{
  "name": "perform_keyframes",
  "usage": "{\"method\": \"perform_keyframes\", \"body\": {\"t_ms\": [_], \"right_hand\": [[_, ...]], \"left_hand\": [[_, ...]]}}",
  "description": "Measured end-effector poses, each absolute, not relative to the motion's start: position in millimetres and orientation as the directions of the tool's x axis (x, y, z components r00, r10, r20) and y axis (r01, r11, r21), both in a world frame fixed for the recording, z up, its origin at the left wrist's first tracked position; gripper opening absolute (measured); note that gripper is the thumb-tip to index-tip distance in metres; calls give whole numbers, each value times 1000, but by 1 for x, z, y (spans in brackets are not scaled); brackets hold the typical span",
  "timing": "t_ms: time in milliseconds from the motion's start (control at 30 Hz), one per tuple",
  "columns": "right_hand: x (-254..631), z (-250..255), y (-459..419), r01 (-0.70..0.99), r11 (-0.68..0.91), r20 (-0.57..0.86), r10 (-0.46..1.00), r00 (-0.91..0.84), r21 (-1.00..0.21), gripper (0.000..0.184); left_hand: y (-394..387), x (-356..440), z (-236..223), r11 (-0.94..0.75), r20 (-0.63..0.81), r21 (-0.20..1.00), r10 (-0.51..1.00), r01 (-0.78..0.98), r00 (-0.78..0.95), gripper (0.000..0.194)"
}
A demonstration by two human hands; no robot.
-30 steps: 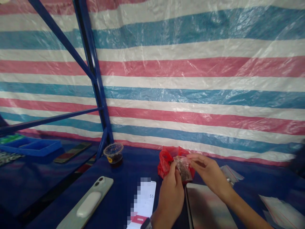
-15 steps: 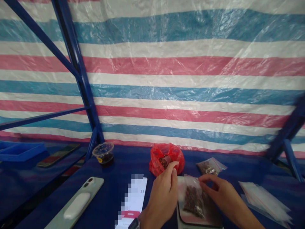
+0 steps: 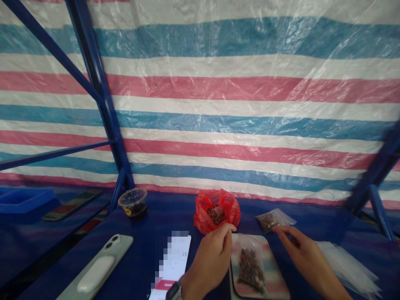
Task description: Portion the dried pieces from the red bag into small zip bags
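Note:
A clear zip bag (image 3: 251,266) of small brown pieces lies flat on a digital scale (image 3: 275,279) in front of me. My left hand (image 3: 212,258) is beside the scale's far left corner, fingers drawn together and thumb against them; their undersides are hidden. My right hand (image 3: 301,250) hovers to the right of the scale, clear of the bag on it, its fingers loosely bent and apart. Its fingertips come close to a second filled zip bag (image 3: 268,221); whether they touch is unclear. Behind my left hand sits an open red plastic bag (image 3: 201,212) with brown pieces and a small clear cup (image 3: 217,211) inside.
Flat zip bags (image 3: 350,264) lie at right. To the left are a lit phone (image 3: 175,262), a pale green phone (image 3: 123,246) with a white pack on it, and a lidded cup (image 3: 134,204) of dark liquid. Blue frame posts (image 3: 108,112) and a striped sheet stand behind.
My right hand has let go of the zip bag on the scale and moved right, towards the second filled bag. The left hand stays near the scale corner; the view has shifted slightly.

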State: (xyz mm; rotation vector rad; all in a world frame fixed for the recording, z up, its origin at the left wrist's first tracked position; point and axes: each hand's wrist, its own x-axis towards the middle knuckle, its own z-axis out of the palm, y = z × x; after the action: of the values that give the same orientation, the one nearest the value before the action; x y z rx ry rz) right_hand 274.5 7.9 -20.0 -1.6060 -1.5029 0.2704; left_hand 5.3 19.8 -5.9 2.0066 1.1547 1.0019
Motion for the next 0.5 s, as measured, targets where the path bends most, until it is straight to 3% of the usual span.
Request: {"method": "perform_keyframes", "body": {"t_ms": [200,500], "right_hand": [[260,-28,5,695,246,473,868,153,-676,33],[249,-21,1,682,280,442,894,71,-676,32]], "left_hand": [[22,3,-8,-434,308,801,889,412,338,38],[19,5,-7,-436,298,793,887,425,352,34]]}}
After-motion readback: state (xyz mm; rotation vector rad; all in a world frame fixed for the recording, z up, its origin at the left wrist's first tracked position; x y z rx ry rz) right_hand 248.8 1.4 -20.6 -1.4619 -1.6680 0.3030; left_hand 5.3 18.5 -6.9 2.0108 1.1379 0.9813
